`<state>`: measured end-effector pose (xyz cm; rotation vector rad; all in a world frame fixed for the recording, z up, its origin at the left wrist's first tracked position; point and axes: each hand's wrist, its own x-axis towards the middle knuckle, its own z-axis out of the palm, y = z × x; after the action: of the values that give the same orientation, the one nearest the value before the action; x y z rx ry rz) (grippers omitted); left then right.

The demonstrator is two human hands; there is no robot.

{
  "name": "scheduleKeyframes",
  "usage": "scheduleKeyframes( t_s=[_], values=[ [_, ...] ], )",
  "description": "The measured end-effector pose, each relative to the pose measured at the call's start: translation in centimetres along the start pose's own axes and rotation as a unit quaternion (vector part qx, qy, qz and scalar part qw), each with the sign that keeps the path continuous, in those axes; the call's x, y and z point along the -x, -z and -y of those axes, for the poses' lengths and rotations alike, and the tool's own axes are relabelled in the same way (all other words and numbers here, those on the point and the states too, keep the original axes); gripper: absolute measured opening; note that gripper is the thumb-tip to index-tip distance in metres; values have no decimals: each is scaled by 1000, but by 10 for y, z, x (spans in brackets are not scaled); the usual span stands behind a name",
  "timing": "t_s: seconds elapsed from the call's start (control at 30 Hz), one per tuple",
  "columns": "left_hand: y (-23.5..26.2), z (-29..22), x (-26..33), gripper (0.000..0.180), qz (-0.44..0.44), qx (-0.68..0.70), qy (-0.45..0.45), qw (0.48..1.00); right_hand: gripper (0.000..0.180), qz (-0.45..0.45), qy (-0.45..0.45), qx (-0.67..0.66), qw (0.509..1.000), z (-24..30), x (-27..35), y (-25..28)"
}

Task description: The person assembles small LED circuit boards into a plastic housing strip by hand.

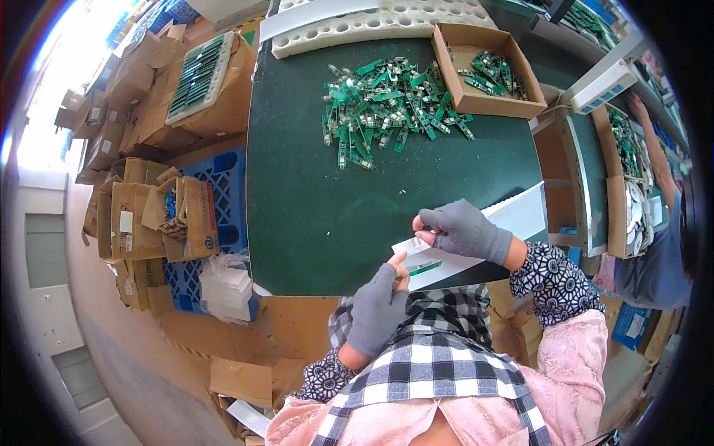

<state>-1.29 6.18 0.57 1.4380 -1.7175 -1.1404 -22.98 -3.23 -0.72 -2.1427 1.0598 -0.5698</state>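
My left hand, in a grey glove with bare fingertips, is closed near the table's front edge. Its fingers pinch one end of a narrow green circuit board. My right hand, gloved the same way, is farther right with thumb and forefinger drawn together; what they hold, if anything, is too small to make out. Between both hands a small white piece touches or nearly touches the fingertips. Under the right hand a long white sheet lies slantwise. Beyond my hands spreads a loose pile of green circuit boards.
A cardboard tray with more boards stands at the table's far right. White foam with round holes lies along the back. Left of the table are cartons on a blue pallet. At right, another person's arm reaches over a neighbouring bench.
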Motion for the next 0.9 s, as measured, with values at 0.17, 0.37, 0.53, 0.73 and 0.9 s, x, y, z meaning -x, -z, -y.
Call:
scheduleKeyframes(
  t_s=[0.17, 0.37, 0.53, 0.73, 0.9],
  values=[
    [0, 3, -1, 14, 11, 13, 6, 1000, 8, 133, 23, 57, 989, 6, -24, 3],
    [-1, 5, 0, 13, -6, -3, 1, 1000, 9, 239, 67, 187, 950, 24, -48, 8],
    [-1, 4, -2, 11, 7, 1, 15, 1000, 16, 231, 49, 73, 969, 24, -41, 14],
    [2, 6, -3, 8, 20, 111, 90, 989, 11, 50, -176, -315, 931, 38, -2, 27],
    [8, -4, -13, 12, 39, 242, 200, 949, 21, -97, -296, -308, 899, 55, 40, -17]
  ],
)
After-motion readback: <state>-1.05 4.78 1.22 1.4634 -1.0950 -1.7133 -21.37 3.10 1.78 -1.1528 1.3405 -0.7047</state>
